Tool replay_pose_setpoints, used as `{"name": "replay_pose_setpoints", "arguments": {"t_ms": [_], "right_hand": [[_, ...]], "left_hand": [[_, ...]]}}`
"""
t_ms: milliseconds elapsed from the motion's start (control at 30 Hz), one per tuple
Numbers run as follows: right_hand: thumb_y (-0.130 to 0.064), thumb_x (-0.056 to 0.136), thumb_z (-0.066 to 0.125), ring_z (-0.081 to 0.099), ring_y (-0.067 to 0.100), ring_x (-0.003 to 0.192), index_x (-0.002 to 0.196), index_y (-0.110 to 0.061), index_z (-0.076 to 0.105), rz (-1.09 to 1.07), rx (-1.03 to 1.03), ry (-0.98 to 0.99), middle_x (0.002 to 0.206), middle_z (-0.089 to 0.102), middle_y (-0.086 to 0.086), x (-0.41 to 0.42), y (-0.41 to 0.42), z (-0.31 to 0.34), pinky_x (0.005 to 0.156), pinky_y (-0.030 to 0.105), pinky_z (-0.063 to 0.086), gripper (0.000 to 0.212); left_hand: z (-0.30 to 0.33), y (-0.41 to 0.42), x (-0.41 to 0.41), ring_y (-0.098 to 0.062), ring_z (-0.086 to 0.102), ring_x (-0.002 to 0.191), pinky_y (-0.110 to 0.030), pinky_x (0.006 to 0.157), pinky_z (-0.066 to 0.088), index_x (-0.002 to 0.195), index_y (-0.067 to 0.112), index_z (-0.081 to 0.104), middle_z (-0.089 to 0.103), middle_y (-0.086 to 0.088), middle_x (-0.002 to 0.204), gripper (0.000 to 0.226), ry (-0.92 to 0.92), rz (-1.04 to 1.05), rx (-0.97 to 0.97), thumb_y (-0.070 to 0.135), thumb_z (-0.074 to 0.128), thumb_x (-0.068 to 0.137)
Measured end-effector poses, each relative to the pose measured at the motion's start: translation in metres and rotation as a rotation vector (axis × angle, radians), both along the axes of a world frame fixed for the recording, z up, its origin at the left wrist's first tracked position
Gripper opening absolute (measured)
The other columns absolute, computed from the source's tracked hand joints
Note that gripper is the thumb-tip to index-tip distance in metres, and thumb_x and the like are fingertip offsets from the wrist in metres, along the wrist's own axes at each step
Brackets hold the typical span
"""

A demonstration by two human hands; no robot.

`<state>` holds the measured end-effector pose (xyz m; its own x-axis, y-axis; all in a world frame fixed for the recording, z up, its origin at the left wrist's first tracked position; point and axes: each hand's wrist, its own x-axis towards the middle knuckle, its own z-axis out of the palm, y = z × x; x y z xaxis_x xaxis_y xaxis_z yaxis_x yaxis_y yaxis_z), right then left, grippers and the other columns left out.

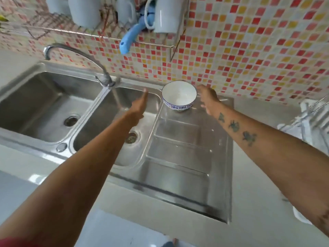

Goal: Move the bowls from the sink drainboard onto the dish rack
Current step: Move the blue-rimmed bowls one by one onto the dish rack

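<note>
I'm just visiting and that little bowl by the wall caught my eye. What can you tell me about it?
The bowl is round, white and glossy inside, ceramic by the look of it, with a thin blue rim line and a blue pattern around its outer wall. It stands upright and empty at the far end of the steel drainboard, near the tiled wall. The left hand and right hand flank it, open, neither gripping it.

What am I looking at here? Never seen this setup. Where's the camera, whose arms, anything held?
There is no robot: a person wears one wide-angle camera on the head, looking down at their own arms. The left hand and right hand are open and empty, reaching on either side of a white bowl with a blue pattern. The bowl stands upright at the back of the steel drainboard, beside a double sink with a tap. Mugs hang on a wall rack above. Nothing is held.
</note>
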<state>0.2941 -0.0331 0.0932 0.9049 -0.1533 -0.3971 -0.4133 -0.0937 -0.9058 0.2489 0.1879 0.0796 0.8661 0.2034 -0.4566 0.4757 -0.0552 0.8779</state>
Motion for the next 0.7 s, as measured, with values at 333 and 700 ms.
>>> {"name": "replay_pose_setpoints", "arguments": {"t_ms": [333, 700], "right_hand": [[-0.048, 0.092, 0.047, 0.046, 0.019, 0.119, 0.14, -0.022, 0.046, 0.019, 0.028, 0.077, 0.146, 0.044, 0.002, 0.059, 0.005, -0.044, 0.1, 0.035, 0.029, 0.054], [-0.064, 0.062, 0.057, 0.052, 0.026, 0.126, 0.147, -0.022, 0.036, -0.038, 0.181, 0.124, 0.145, 0.049, 0.004, 0.089, 0.018, -0.096, 0.101, 0.039, 0.04, 0.097]], "left_hand": [[-0.036, -0.059, 0.067, -0.021, 0.028, 0.147, -0.032, 0.116, 0.025, 0.153, 0.011, 0.025, 0.027, -0.008, 0.16, 0.068, -0.021, 0.05, -0.367, 0.055, 0.021, 0.101], [-0.06, -0.068, 0.082, -0.031, 0.059, 0.118, -0.042, 0.094, 0.052, 0.139, 0.02, 0.051, 0.061, -0.009, 0.132, 0.076, -0.016, 0.036, -0.45, 0.069, 0.016, 0.094]]}}
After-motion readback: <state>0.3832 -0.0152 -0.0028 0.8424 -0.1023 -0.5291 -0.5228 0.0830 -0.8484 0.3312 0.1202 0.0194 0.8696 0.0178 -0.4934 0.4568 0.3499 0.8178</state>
